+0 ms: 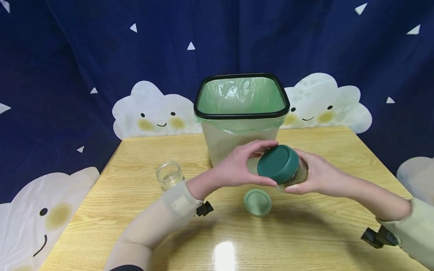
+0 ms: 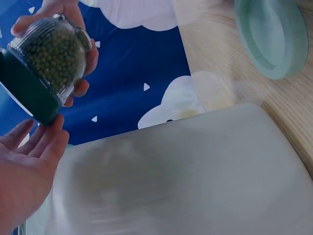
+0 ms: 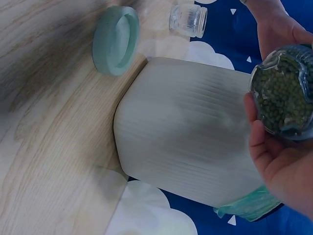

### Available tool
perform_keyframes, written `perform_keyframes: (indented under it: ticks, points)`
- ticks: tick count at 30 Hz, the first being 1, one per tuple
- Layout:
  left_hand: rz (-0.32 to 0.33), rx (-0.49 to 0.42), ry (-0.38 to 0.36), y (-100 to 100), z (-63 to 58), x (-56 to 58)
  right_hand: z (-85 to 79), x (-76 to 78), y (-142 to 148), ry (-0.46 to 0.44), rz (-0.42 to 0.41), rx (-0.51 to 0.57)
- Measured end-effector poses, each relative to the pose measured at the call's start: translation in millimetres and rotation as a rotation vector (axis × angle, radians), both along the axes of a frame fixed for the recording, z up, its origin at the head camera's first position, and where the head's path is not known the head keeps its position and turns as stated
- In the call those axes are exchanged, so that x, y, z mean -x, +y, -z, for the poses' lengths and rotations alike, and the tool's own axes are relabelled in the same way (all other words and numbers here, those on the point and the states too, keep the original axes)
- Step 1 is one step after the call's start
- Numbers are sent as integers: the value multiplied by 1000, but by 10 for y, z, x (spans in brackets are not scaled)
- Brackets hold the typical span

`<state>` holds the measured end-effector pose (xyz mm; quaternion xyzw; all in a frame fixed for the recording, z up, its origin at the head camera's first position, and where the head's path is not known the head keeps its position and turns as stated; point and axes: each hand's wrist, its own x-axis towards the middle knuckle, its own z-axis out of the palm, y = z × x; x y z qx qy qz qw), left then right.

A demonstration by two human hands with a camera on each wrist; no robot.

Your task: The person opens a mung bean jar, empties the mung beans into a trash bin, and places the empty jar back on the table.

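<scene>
A ribbed clear jar [image 2: 55, 55] full of small green beans is held tilted above the table, its dark green lid [image 1: 278, 163] facing up and to the left. My left hand [image 1: 237, 165] grips the lid's edge between thumb and fingers. The right hand [image 1: 317, 175] wraps its fingers and thumb round the jar's glass body. In the right wrist view, the beans [image 3: 283, 93] show through the glass. Below the hands, a light green round shallow dish [image 1: 257, 203] rests on the table.
Behind the hands stands a pale bin [image 1: 234, 139] with a black rim and a green bag lining. To its left, a small clear glass jar [image 1: 169, 175] sits on the wooden table [image 1: 142, 154]. A blue curtain [image 1: 162, 64] with clouds hangs behind.
</scene>
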<state>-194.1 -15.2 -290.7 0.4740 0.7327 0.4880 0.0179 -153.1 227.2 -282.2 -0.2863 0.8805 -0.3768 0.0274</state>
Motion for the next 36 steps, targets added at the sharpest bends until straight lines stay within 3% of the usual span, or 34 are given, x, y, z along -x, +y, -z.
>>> perform_keyframes:
  ticks: [8,11,17,20,23,26,32,36]
  points:
    - [-4,63,33,-20,-6,-12,17,-2,-16,30,3,-15]
    - [47,69,12,-51,-27,13,18,-4,-17,32,-7,-9]
    - [208,11,-60,-99,-75,87,18,-9,-16,8,-11,-1]
    - [246,-7,-70,-103,-87,98,18,-12,-15,-1,-15,1]
    - [211,-8,-85,-104,-89,75,23,-15,-18,6,-16,-3]
    - [123,4,-75,-97,-79,35,29,-18,-23,17,-8,-11]
    - [-27,7,31,-51,-40,-35,37,-12,-17,11,9,-11]
    - [-72,31,79,-29,-21,-49,38,-4,-13,15,13,-1]
